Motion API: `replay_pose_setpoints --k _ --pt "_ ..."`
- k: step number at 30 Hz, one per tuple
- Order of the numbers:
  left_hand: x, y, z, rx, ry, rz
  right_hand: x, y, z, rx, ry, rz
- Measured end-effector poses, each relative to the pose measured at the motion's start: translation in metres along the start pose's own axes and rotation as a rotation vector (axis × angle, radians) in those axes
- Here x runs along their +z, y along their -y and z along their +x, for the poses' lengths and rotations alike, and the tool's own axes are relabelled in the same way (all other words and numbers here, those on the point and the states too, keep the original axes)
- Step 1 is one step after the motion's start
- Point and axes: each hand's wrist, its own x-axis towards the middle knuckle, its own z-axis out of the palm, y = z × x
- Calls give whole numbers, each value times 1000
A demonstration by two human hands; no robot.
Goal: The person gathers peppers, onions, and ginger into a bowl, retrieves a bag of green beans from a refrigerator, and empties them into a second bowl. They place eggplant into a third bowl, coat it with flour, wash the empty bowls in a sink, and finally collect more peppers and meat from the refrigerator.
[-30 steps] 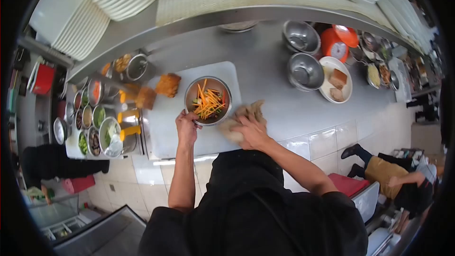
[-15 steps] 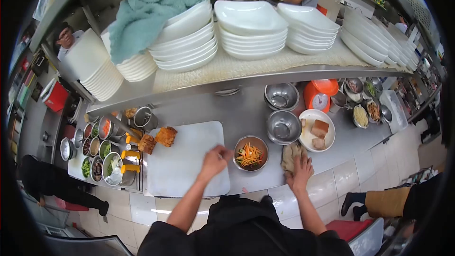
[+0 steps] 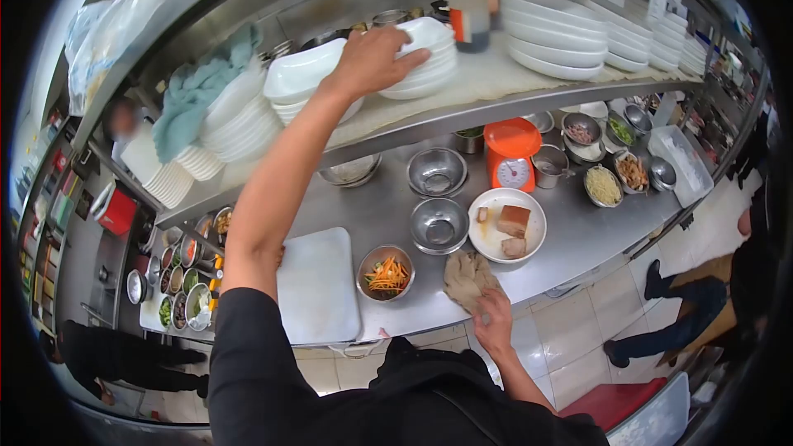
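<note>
My left hand [image 3: 373, 59] is raised to the upper shelf, over white dishes, with its thumb apart from the fingers. One dish stack [image 3: 306, 70] is to its left and another [image 3: 429, 62] to its right. At the counter's front edge, my right hand [image 3: 493, 320] has its fingers closed on the lower end of a crumpled brown cloth [image 3: 468, 275]. Left of the cloth sits a metal bowl [image 3: 363, 289] of shredded orange and green vegetables. A white plate [image 3: 529, 235] with brown meat pieces [image 3: 513, 220] lies above the cloth.
Left of the bowl is a white cutting board [image 3: 318, 281]. An orange scale [image 3: 512, 140], empty metal bowls [image 3: 439, 225] and ingredient containers stand farther back. The shelf holds a bottle [image 3: 469, 8] and a teal towel [image 3: 202, 87]. Other people are at both sides and behind the shelf.
My left hand has risen from beside the vegetable bowl to the shelf dishes. My right hand has moved from on top of the cloth to its lower end. The view has shifted.
</note>
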Motion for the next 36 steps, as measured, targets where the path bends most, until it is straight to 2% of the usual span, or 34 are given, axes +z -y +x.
replay_pose_setpoints --k 4,7,9,14,16,20,23,25,26,28,29,31,33,35,36 --pt "15 -3 1 56 -22 26 -42 -19 -19 137 -48 -11" --pt "20 -1 3 163 -130 132 -60 -36 -30 166 -76 -18" --pt "22 1 3 274 -249 237 -69 -35 -27 148 -88 -37" --pt "20 6 6 283 -236 267 -84 -11 17 202 -123 116" --pt "16 7 7 265 -194 220 -94 9 64 120 -128 163" --pt "13 14 8 292 -230 195 -112 77 203 -366 -245 105" --pt "12 15 10 304 -213 203 -99 140 321 -419 -167 291" --pt "8 16 10 354 -179 143 -80 163 385 -782 -221 20" --pt "3 18 10 342 -140 142 -76 168 407 -792 -217 16" --pt "-2 22 13 351 -167 92 -62 180 433 -921 23 -257" --pt "-4 25 12 361 -188 34 -60 187 435 -931 33 -254" --pt "-9 31 13 338 -165 25 -71 208 436 -737 262 -301" --pt "-14 34 12 351 -141 22 -74 218 436 -742 315 -283" --pt "-16 40 11 320 -126 23 -67 218 441 -890 270 -304" --pt "-15 44 9 316 -118 28 -71 231 430 -806 299 -412"
